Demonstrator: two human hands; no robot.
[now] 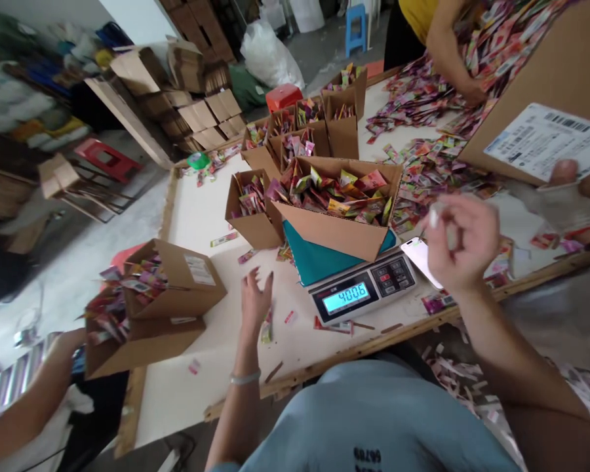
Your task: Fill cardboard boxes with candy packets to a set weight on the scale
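Observation:
An open cardboard box (pixel 332 229) full of small colourful packets (pixel 344 190) rests on the teal platform of a scale (pixel 364 288), whose lit display shows digits. My left hand (pixel 256 303) hovers over the white table left of the scale, fingers apart, holding nothing. Above the table's right part is my right hand (pixel 462 239), fingers curled in with the thumb near the fingertips; whether something small is between them cannot be made out. A phone (pixel 421 261) with a bright screen lies partly behind my right hand, beside the scale.
More packet-filled boxes (pixel 255 229) stand behind and left of the scale, two more (pixel 177 288) at the table's left edge. A large labelled carton (pixel 545 85) and a heap of packets (pixel 423 98) are at the right. Other people's arms reach in at both sides.

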